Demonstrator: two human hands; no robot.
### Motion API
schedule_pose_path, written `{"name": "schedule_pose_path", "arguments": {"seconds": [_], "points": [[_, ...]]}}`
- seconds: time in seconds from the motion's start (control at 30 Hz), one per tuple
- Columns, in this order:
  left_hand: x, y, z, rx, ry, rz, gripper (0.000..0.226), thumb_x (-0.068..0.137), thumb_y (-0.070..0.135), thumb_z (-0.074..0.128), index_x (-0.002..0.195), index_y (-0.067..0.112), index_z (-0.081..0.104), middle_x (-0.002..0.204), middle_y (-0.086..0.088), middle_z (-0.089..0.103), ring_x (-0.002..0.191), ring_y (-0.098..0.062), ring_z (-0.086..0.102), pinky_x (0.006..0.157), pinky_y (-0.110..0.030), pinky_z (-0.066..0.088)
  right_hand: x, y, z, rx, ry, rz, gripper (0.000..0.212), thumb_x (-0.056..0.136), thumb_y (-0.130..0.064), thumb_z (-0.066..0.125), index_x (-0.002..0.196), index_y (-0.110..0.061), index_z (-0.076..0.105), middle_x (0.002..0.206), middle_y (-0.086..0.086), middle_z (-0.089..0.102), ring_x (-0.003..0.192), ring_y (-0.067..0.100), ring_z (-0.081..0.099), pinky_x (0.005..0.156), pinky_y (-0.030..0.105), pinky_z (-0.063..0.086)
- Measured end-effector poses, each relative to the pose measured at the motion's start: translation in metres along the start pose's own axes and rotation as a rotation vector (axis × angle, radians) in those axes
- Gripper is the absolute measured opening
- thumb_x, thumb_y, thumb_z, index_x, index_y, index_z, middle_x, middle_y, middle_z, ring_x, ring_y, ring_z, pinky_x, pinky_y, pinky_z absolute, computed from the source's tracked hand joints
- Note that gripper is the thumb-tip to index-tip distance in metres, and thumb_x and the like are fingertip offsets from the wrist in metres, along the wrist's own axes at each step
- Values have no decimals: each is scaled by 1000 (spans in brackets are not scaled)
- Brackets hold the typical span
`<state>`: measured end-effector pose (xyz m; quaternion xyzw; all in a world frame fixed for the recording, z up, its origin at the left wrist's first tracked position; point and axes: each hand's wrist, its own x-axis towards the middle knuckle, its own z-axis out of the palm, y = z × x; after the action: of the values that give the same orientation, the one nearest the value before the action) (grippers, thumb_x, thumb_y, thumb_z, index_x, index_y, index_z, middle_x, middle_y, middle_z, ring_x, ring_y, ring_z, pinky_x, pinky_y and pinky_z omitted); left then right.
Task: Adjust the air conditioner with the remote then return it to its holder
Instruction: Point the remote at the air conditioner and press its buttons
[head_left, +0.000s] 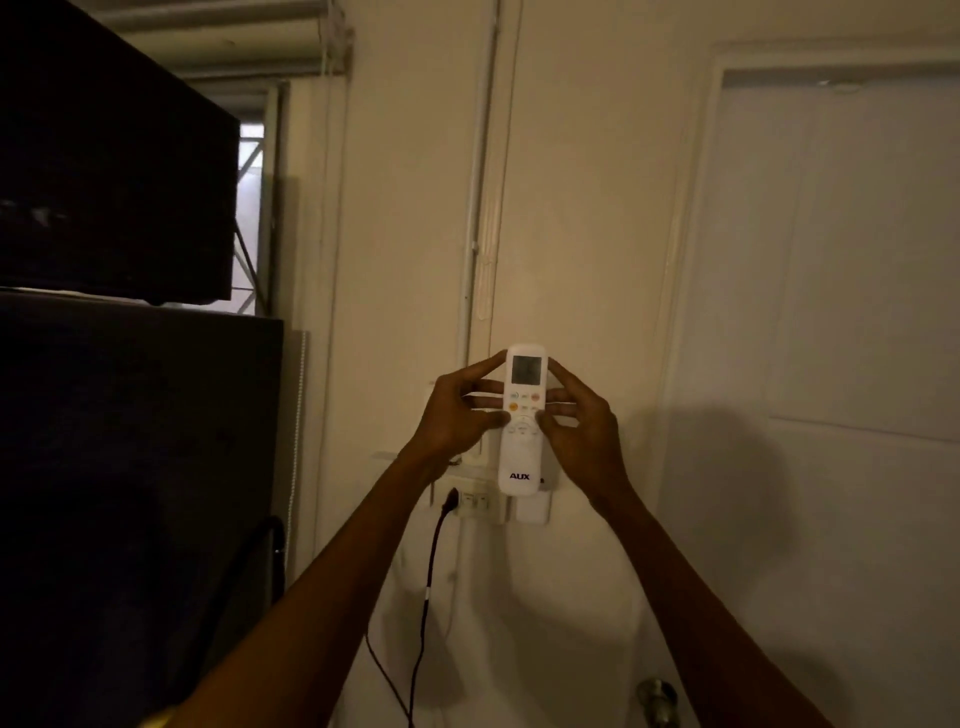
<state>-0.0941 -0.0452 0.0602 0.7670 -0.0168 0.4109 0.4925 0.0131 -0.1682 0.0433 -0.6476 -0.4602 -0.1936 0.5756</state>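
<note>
A white remote (522, 457) marked AUX stands upright against the cream wall, its grey screen at the top and coloured buttons below. Both hands grip it by its sides. My left hand (457, 415) holds the left edge, thumb near the buttons. My right hand (582, 431) holds the right edge, thumb on the button area. Just under the remote's bottom end a white wall holder (532, 509) shows; the remote's base sits at or slightly above its rim, and I cannot tell whether it is inside. The air conditioner is out of view.
A socket plate (475, 501) with a black plug and cable (431, 571) sits left of the holder. Tall dark furniture (130, 467) fills the left side. A white door (831, 312) is at the right, and a round knob (657, 699) lies low in the frame.
</note>
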Motion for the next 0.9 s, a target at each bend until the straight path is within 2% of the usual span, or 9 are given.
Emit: {"name": "schedule_pose_path", "arguments": {"seconds": [0.13, 0.23, 0.3, 0.4, 0.53, 0.6, 0.73, 0.8, 0.9], "points": [[-31, 31, -19, 25, 40, -20, 75, 70, -12, 71, 133, 23, 50, 94, -1, 66, 81, -8, 66, 56, -12, 54, -18, -38, -2, 63, -43, 3, 62, 82, -6, 63, 135, -29, 41, 104, -2, 63, 89, 7, 62, 69, 16, 52], [-50, 52, -33, 62, 59, -12, 75, 71, -11, 72, 132, 24, 50, 98, -6, 67, 86, -13, 67, 62, -20, 59, -30, -63, -1, 108, -58, 1, 62, 82, -5, 63, 134, -31, 42, 105, 1, 64, 94, 12, 63, 76, 26, 55], [-64, 67, -44, 90, 64, -12, 74, 71, -10, 72, 133, 25, 49, 101, -10, 67, 88, -15, 66, 64, -26, 61, -38, -79, 2, 114, -64, -4, 62, 82, -8, 64, 134, -32, 41, 105, 1, 65, 94, 12, 63, 73, 22, 53], [-85, 89, -61, 79, 88, -28, 72, 73, -10, 70, 131, 28, 50, 95, -2, 66, 85, -10, 66, 60, -18, 59, -49, -109, 8, 134, -85, -7, 62, 82, -8, 65, 134, -31, 41, 104, -2, 64, 93, 12, 63, 73, 23, 54], [-112, 107, -87, 77, 121, -26, 71, 74, -4, 71, 129, 34, 50, 99, 4, 65, 95, -12, 66, 75, -29, 60, -66, -150, 19, 134, -91, -30, 61, 82, -7, 64, 133, -33, 42, 95, -14, 61, 89, 3, 61, 64, 16, 53], [-126, 117, -101, 82, 119, -28, 71, 75, -3, 71, 129, 35, 49, 100, 7, 63, 96, -10, 65, 75, -28, 60, -77, -172, 25, 134, -90, -43, 61, 82, -7, 64, 134, -31, 42, 95, -11, 61, 88, 4, 62, 65, 17, 54], [-153, 135, -137, 96, 124, -34, 70, 76, -4, 68, 130, 35, 46, 105, 3, 62, 97, -11, 65, 76, -31, 59, -99, -217, 42, 152, -108, -34, 60, 83, -5, 62, 135, -28, 41, 92, -17, 61, 84, -1, 62, 60, 7, 51], [-170, 147, -158, 87, 125, -32, 70, 76, -5, 66, 132, 32, 45, 108, -1, 61, 97, -13, 64, 80, -35, 59, -111, -242, 53, 148, -111, -34, 60, 83, -8, 63, 135, -28, 41, 95, -11, 63, 84, 0, 62, 58, 7, 50], [-199, 162, -193, 74, 120, -36, 71, 76, -7, 66, 133, 30, 44, 114, -7, 61, 99, -16, 65, 78, -33, 59, -131, -279, 72, 128, -133, -34, 61, 83, -12, 64, 136, -29, 40, 102, -4, 64, 88, 6, 63, 63, 12, 52]]}}
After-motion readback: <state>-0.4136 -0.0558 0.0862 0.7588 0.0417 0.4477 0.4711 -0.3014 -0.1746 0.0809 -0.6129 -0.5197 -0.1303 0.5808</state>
